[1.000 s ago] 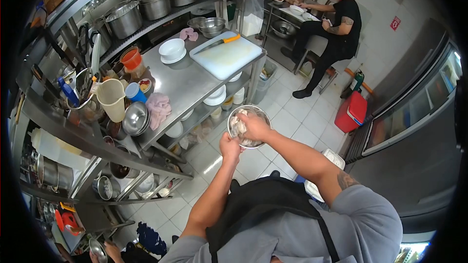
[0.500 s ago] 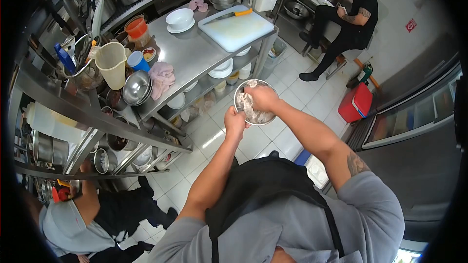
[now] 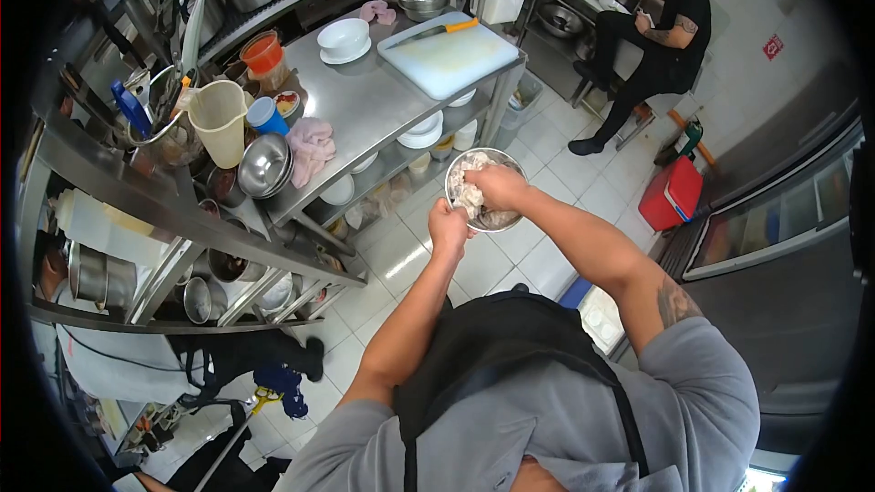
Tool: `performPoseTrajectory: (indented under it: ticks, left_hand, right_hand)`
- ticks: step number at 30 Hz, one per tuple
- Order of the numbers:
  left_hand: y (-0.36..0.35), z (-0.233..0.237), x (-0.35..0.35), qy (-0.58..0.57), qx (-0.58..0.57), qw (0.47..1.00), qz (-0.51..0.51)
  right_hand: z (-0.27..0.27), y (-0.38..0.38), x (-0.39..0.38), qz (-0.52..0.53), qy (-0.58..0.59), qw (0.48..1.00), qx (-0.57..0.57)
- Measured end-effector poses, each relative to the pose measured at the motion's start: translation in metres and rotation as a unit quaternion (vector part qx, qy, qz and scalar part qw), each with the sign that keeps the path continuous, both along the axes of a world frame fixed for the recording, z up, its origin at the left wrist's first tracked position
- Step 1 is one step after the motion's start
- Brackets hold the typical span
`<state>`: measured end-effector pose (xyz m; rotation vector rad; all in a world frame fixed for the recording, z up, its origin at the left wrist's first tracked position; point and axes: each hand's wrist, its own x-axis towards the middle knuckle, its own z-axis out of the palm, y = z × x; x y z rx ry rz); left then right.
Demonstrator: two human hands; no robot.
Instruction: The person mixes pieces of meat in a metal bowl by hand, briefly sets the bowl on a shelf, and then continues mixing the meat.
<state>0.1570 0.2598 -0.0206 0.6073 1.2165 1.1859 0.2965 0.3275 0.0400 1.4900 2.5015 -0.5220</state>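
Observation:
A round metal bowl [image 3: 493, 229] is held out in front of my body, over the tiled floor. My left hand [image 3: 448, 222] is closed on its near left rim, thumb on top. Inside lie pale, whitish-coated pieces of food [image 3: 473, 163], which look like raw meat; their exact kind I cannot tell. My right hand [image 3: 499, 188] reaches into the bowl from the right, its fingers curled among the pieces and partly hidden by them.
Ahead on the steel counter [image 3: 342, 96] are a cutting board [image 3: 447, 64] with a yellow-handled knife [image 3: 447, 28], white bowls [image 3: 344, 38] and a pink cloth [image 3: 311, 148]. A person [image 3: 670, 36] sits at the far right, near a red cooler [image 3: 670, 194]. Others are at lower left, by a mop [image 3: 283, 387].
My right hand has shifted within the bowl, and the pieces lie differently. The view has moved slightly. At lower left, a person has moved and a mop has come into view.

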Motion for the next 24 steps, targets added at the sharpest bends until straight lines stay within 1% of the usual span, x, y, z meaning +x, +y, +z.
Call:
performPoseTrajectory:
  ticks: [1,3,6,9,12,15,18,19,22,24]
  left_hand:
    - [0.001,0.001,0.0,0.004,-0.013,1.0,-0.005]
    - [0.005,-0.008,-0.002,0.008,-0.005,1.0,-0.001]
    - [0.009,-0.017,-0.006,-0.003,0.006,1.0,0.002]
    - [0.01,-0.017,-0.013,-0.013,0.01,1.0,0.005]
    - [0.011,-0.015,-0.018,-0.032,0.017,0.999,0.003]
    - [0.009,-0.003,-0.013,-0.035,0.033,0.999,-0.012]
    - [0.008,-0.004,-0.008,-0.03,0.032,0.999,-0.024]
    - [0.008,-0.008,-0.008,-0.027,0.027,0.999,-0.028]
    - [0.006,-0.017,-0.004,-0.023,0.016,0.999,-0.024]
    - [0.007,-0.019,-0.008,-0.001,-0.002,1.0,-0.021]
  right_hand:
    - [0.001,0.002,0.0,-0.004,0.002,1.0,0.001]
    - [0.004,0.006,-0.001,-0.009,0.003,1.0,0.0]
    - [0.007,0.014,0.005,0.015,0.062,0.997,-0.041]
    - [0.07,0.009,0.0,-0.02,0.101,0.977,-0.187]
    - [0.056,0.021,0.015,0.038,0.12,0.99,-0.066]
    - [0.005,0.008,0.007,-0.002,0.126,0.99,0.056]
    - [-0.003,-0.001,-0.013,-0.077,0.085,0.99,0.084]
    - [-0.007,0.005,-0.013,-0.079,0.054,0.994,0.057]
    - [-0.029,0.018,0.0,-0.059,0.041,0.995,0.062]
    - [-0.03,0.026,0.009,-0.016,0.026,0.999,0.018]
